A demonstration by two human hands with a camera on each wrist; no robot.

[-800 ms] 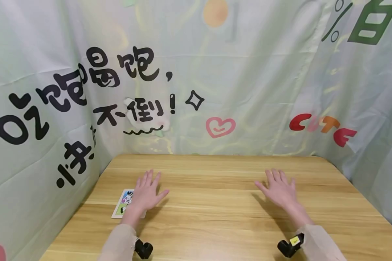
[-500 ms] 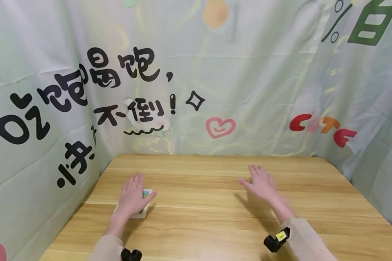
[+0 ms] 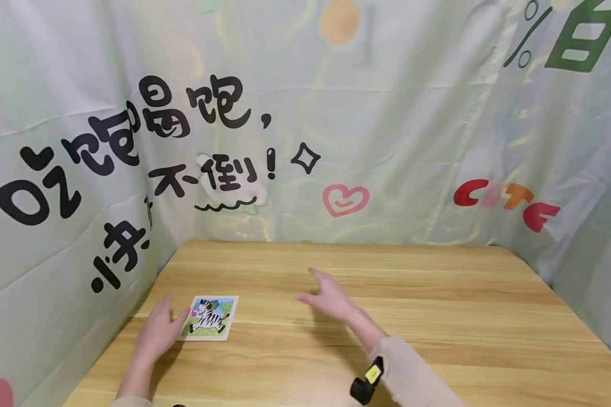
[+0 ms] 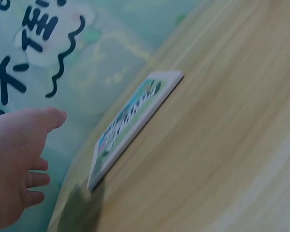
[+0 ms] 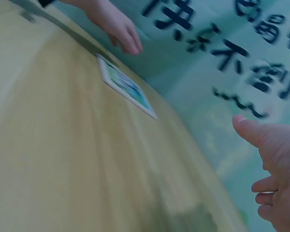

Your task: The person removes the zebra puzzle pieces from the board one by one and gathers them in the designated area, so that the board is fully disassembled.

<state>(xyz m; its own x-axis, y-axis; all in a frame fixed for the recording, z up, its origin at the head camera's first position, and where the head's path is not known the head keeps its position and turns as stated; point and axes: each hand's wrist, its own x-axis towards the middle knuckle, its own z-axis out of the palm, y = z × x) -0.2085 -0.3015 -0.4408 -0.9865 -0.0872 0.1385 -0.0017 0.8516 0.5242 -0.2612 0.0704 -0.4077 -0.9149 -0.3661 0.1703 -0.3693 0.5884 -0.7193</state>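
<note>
A small square picture board with a zebra (image 3: 210,317) lies flat on the wooden table (image 3: 438,316) near its left edge; it shows edge-on in the left wrist view (image 4: 135,121) and farther off in the right wrist view (image 5: 125,86). My left hand (image 3: 159,329) rests open just left of the board, fingers relaxed, thumb close to its edge, holding nothing. My right hand (image 3: 330,297) hovers open over the middle of the table, fingers spread, some way right of the board. In the right wrist view its thumb and fingers (image 5: 275,164) hold nothing.
A pale green printed cloth (image 3: 336,141) with black characters, a pink heart and the word CUTE walls in the table on the left, back and right. Small black cameras are strapped at both wrists (image 3: 365,384).
My left hand has slid left and back off the zebra board, uncovering it. My right hand has swept leftward from the table's right side toward the middle.
</note>
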